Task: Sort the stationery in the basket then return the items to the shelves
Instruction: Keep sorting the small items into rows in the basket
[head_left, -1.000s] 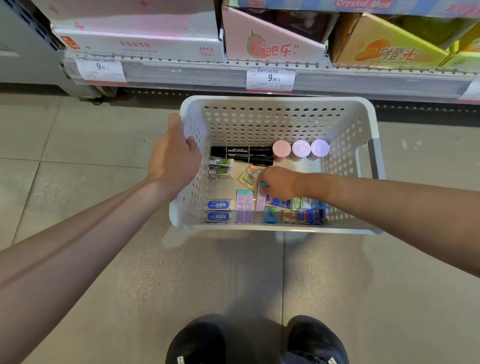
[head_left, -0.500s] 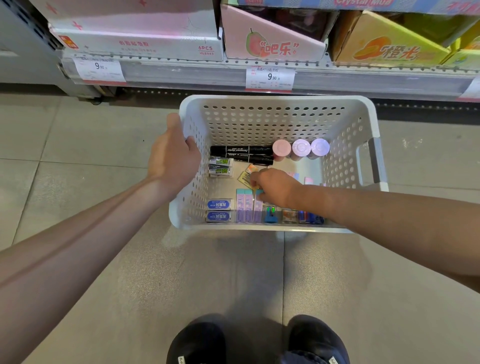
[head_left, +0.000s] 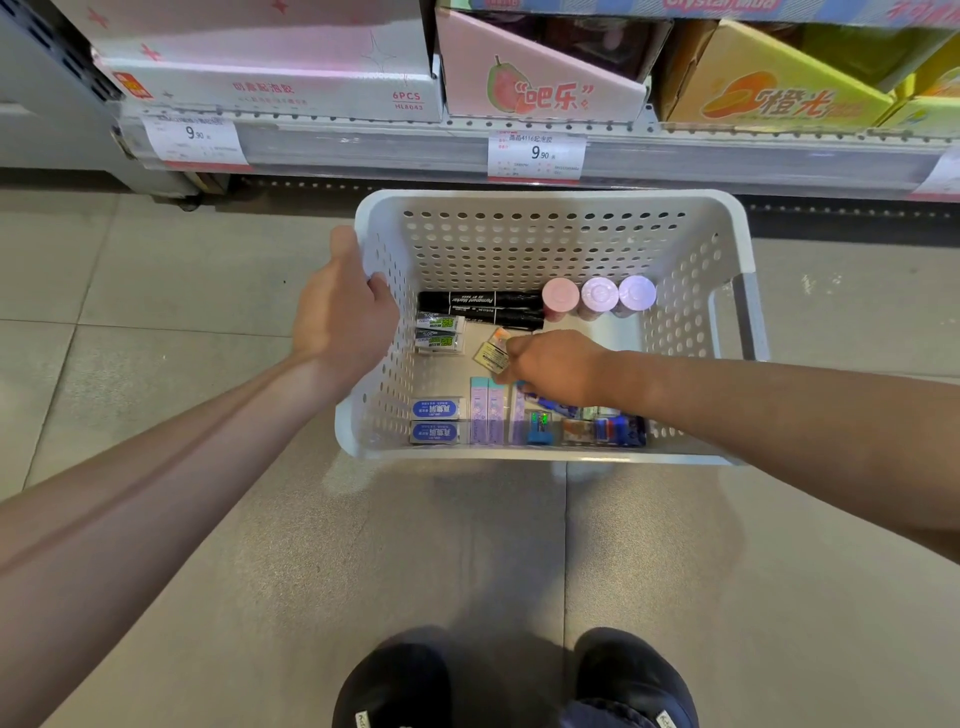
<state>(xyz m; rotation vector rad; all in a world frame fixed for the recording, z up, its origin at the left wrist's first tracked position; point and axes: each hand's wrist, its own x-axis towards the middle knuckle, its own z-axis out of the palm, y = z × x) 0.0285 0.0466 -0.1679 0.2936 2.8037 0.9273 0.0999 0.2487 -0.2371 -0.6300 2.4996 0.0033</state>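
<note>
The white perforated basket (head_left: 545, 244) sits on the tiled floor (head_left: 156, 364) directly in front of a low shop shelf (head_left: 675, 161).

The left hand (head_left: 345, 317) grips the basket's left wall at the rim, thumb outside and fingers curled over the edge into the basket.

The right hand (head_left: 553, 366) reaches down into the basket from the right, knuckles up, fingers bent toward the floor of the basket. Its fingertips touch a small yellow-labelled packet (head_left: 493, 356) lying near the middle of the basket; whether they pinch it or only rest on it cannot be told, as the hand covers the contact.

Contents, all lying on the basket bottom:
- Two black permanent markers (head_left: 480, 306) side by side along the far wall, left of centre.
- Three round-capped containers (head_left: 598, 295) in a row just right of the markers, in pink to lilac shades, standing upright.
- Two small green-labelled packs (head_left: 439, 332) stacked against the left wall, just below the markers.
- Two blue-labelled erasers (head_left: 435, 420) in the near left corner, one above the other.
- Pale lilac and teal strip packs (head_left: 487, 415) just right of the erasers.
- A cluster of small blue, green and red items (head_left: 587, 428) along the near wall, partly hidden under the right forearm; individual types cannot be told.

On the shelf stand a white carton (head_left: 270, 67), a pink carton (head_left: 540, 78) and an orange-yellow carton (head_left: 769, 88), with price tags (head_left: 535, 155) on the shelf edge.

Two dark shoes (head_left: 514, 680) show at the bottom edge.
</note>
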